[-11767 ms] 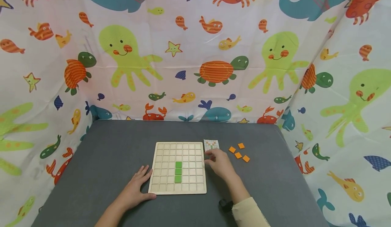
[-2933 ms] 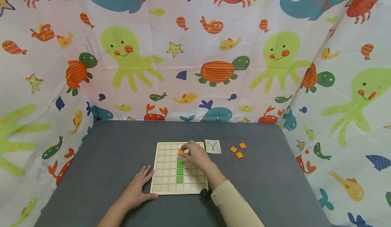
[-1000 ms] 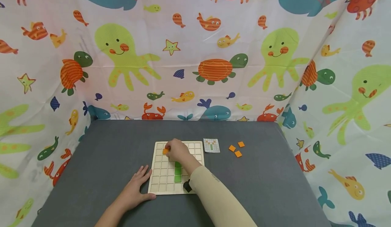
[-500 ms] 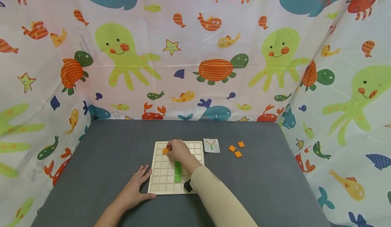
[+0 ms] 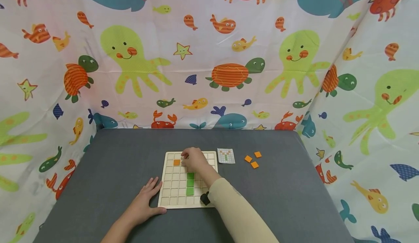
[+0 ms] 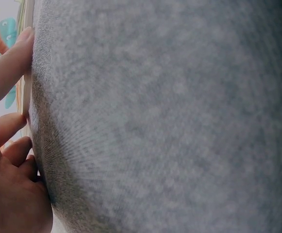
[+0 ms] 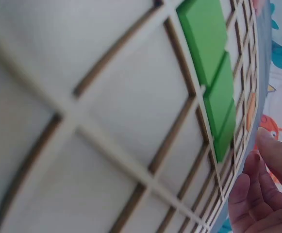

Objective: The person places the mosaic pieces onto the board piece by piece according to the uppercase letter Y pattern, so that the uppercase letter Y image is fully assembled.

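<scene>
Your left hand (image 5: 144,201) lies spread against the left edge of the wooden board (image 5: 174,192); your right hand (image 5: 195,160), fingers loosely bent around nothing, is over the board's far part. One orange tile (image 5: 176,162) sits in a cell toward the board's far left corner, three green tiles (image 5: 190,183) in a column near its middle. Right of the board lie a gridded card (image 5: 226,156), just beside it, and three loose orange tiles (image 5: 254,165).

Beyond the right grip (image 5: 195,160) hangs a white cloth wall (image 5: 199,63) printed with sea creatures, an orange-shelled turtle (image 5: 230,75) ahead and rightward of it. Matching side panels, left (image 5: 19,66) and right (image 5: 366,59), flank the grip. Beneath it spreads a gray tabletop (image 5: 124,159). Light falls soft, pinkish on the cloth straight ahead, whiter rightward.
</scene>
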The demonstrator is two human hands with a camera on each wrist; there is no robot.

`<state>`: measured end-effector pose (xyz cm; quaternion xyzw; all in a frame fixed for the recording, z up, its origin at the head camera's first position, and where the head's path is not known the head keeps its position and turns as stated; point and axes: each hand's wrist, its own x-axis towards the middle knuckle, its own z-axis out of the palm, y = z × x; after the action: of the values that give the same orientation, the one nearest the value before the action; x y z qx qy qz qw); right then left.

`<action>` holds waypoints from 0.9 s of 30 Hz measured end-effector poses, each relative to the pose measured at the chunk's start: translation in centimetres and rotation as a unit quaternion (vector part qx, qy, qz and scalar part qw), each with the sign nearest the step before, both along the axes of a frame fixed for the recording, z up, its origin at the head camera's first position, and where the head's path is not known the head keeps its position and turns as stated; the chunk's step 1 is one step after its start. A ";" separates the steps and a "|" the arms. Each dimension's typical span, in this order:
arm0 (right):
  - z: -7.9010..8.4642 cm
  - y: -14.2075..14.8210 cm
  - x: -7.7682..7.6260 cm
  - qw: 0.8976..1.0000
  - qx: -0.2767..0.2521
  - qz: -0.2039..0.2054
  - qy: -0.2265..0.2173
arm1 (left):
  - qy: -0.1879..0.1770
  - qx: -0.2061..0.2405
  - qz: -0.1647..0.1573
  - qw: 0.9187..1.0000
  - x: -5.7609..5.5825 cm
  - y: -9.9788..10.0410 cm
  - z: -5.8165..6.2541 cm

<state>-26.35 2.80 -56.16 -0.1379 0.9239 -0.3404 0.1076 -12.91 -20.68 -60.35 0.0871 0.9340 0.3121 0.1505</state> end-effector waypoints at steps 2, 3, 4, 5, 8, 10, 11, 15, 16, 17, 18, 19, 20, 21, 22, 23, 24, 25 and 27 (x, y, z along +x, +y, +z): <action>0.2 0.6 0.1 1.000 -0.013 -0.002 0.000 | 0.001 0.000 0.000 1.000 0.0 0.0 0.0; 0.3 0.9 0.2 1.000 -0.018 -0.004 -0.001 | 0.002 -0.001 -0.001 1.000 0.0 0.0 0.0; 0.4 1.2 0.3 1.000 -0.023 -0.006 -0.001 | 0.002 0.000 -0.001 1.000 0.0 0.0 -0.1; 0.4 1.5 0.4 1.000 -0.027 -0.007 -0.001 | 0.003 0.000 -0.002 1.000 0.0 -0.1 -0.1; 0.5 2.4 0.6 0.999 -0.033 -0.014 0.002 | 0.004 0.002 -0.004 1.000 0.0 0.0 -0.2; 0.6 3.0 0.8 0.999 -0.036 -0.019 0.007 | 0.005 0.004 -0.005 1.000 0.0 0.0 -0.2; 0.6 3.3 0.9 0.999 -0.038 -0.022 0.009 | 0.006 0.004 -0.006 1.000 0.0 0.0 -0.3; 0.9 4.4 1.3 0.998 -0.048 -0.033 0.018 | 0.007 0.002 -0.003 1.000 -0.1 0.1 -0.2; 0.9 4.7 1.4 0.998 -0.050 -0.037 0.019 | 0.006 0.003 -0.002 1.000 0.0 0.1 -0.2; 0.9 4.9 1.5 0.998 -0.053 -0.041 0.021 | 0.006 0.003 -0.002 1.000 0.0 0.1 -0.2; 0.8 5.2 1.7 0.997 -0.056 -0.045 0.023 | 0.006 0.004 -0.001 1.000 0.0 0.1 -0.2; 0.8 5.5 1.8 0.997 -0.058 -0.050 0.024 | 0.007 0.005 -0.002 1.000 0.1 0.1 -0.2; 0.8 5.8 1.9 0.996 -0.059 -0.055 0.027 | 0.008 0.006 -0.002 1.000 0.1 0.1 -0.2; 0.7 6.1 2.0 0.996 -0.059 -0.058 0.032 | 0.009 0.008 -0.003 1.000 0.2 0.0 -0.2; 0.7 6.3 2.1 0.996 -0.062 -0.061 0.036 | 0.010 0.010 -0.004 1.000 0.2 0.0 -0.2; 0.7 6.6 2.3 0.995 -0.064 -0.065 0.039 | 0.012 0.011 -0.005 1.000 0.2 0.0 -0.2; 0.7 6.8 2.4 0.995 -0.065 -0.068 0.042 | 0.012 0.011 -0.005 1.000 0.2 0.0 -0.2; 0.8 7.0 2.4 0.994 -0.064 -0.071 0.046 | 0.012 0.011 -0.004 1.000 0.2 0.0 -0.2; 0.8 7.4 2.6 0.994 -0.067 -0.073 0.054 | 0.011 0.012 -0.003 1.000 0.2 0.0 -0.1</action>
<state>-23.77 10.24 -55.32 -0.0951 0.9109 -0.4009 0.0224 -12.75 -20.70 -60.48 0.0949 0.9316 0.3218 0.1401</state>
